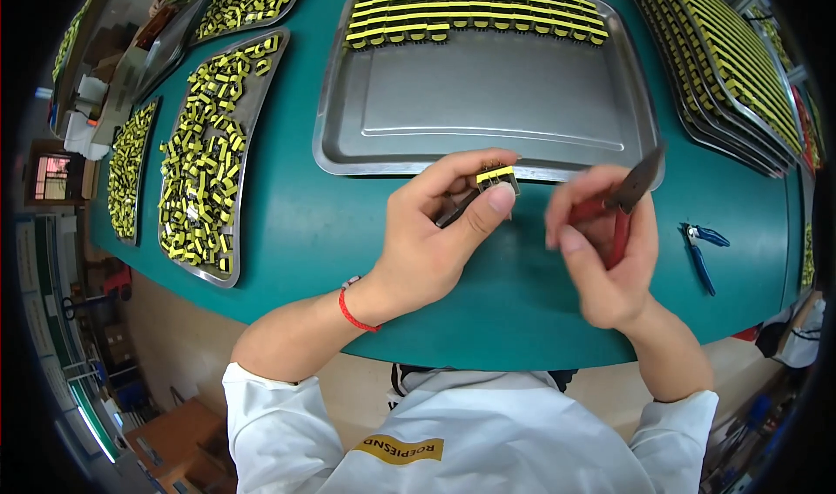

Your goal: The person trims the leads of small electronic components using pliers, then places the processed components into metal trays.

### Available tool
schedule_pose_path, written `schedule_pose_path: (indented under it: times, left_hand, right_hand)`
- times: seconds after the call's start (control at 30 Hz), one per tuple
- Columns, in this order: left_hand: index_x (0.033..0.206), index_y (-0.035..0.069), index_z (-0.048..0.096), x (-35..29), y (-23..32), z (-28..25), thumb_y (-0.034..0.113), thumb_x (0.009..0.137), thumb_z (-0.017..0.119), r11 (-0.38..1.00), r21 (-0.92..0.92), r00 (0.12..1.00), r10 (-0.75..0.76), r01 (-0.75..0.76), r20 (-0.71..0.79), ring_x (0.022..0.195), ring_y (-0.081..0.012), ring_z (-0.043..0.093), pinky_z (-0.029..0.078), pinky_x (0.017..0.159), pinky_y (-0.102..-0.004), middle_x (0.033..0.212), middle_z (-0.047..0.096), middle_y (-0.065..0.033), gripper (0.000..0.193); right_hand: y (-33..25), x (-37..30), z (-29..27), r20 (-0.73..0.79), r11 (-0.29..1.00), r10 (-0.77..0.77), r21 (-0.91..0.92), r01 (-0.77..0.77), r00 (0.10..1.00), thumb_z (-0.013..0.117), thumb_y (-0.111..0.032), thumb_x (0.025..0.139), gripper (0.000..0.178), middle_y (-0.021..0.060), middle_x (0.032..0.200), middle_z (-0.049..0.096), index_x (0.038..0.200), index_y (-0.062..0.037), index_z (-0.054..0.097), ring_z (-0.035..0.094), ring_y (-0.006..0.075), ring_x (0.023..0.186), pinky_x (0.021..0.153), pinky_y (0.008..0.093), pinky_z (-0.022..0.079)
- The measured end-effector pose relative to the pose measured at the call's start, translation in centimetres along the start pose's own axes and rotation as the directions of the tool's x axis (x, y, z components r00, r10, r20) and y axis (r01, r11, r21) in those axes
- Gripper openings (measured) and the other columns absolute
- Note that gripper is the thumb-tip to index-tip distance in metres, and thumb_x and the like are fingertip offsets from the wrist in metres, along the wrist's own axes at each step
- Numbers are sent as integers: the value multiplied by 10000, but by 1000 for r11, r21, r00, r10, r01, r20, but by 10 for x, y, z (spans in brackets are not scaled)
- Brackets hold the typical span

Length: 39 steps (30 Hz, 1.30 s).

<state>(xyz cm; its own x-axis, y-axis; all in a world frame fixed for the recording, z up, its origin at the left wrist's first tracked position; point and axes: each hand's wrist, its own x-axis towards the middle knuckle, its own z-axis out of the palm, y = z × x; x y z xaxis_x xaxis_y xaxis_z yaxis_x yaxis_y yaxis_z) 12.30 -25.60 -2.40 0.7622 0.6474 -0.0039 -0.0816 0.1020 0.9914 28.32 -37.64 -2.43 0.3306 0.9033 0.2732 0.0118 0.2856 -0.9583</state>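
Note:
Between the thumb and fingers of my left hand [435, 233] is a small transformer-like part [496, 177], black with a yellow top and thin metal pins. A dark, slim object [459, 209] shows under the same fingers; its kind is unclear. My right hand [610, 267], slightly blurred, is closed around the red handles of pliers [640, 180], whose dark jaws point up and to the right, apart from the part. Just beyond both hands lies a large metal tray [488, 102] with rows of similar yellow-and-black parts [479, 10] along its far side.
At the left, metal trays [252, 119] hold loose yellow-and-black parts [205, 172]. A stack of filled trays [723, 67] stands at the far right. Blue-handled cutters [701, 254] lie on the green table [488, 302], right of my right hand.

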Motion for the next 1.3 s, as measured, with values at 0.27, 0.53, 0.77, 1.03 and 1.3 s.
schedule_pose_path:
  times: [0.27, 0.53, 0.77, 1.03, 1.3]
  left_hand:
    - [1253, -14, 578, 3, 9, -1, 83, 926, 679, 1000, 3, 999, -4, 5, -43, 866, -88, 594, 498, 746, -226, 976, 630, -32, 356]
    - [1176, -55, 598, -1, -4, -5, -69, 855, 642, 891, 320, 941, 337, -323, 12, 854, -100, 619, 507, 747, -227, 1015, 637, -79, 324]
    - [1168, -74, 571, -2, -6, -2, -143, 847, 571, 885, 314, 931, 364, -344, -7, 862, -122, 621, 556, 758, -245, 1029, 594, -107, 328]
    - [1184, -72, 558, 0, -11, -5, -155, 853, 575, 843, 343, 899, 437, -415, 13, 854, -129, 622, 572, 784, -260, 1053, 587, -116, 341]
    - [1113, -44, 572, 0, -8, -3, -140, 833, 655, 832, 420, 906, 419, -362, -49, 813, -93, 604, 493, 688, -217, 984, 622, -99, 307]
  right_hand:
    - [-23, 5, -4, 681, 491, 477, 319, -811, 556, 445, 66, 778, 394, 172, 992, 620, 1169, 28, 472, 662, 239, 832, 555, 291, 525]
    - [-21, 7, -2, 721, 397, 487, 320, -860, 493, 404, 118, 726, 374, 259, 1006, 605, 1086, 45, 471, 686, 388, 877, 599, 392, 623]
    - [-19, 2, -1, 686, 408, 507, 342, -846, 522, 380, 115, 703, 319, 214, 832, 615, 993, 27, 478, 664, 293, 669, 410, 285, 459]
    - [-15, 4, -1, 686, 453, 501, 312, -835, 528, 374, 115, 677, 351, 218, 849, 617, 998, 21, 479, 670, 296, 683, 440, 294, 478]
    - [-19, 7, 2, 735, 418, 485, 281, -864, 474, 382, 86, 674, 406, 247, 985, 608, 1066, 36, 477, 684, 404, 914, 608, 419, 625]
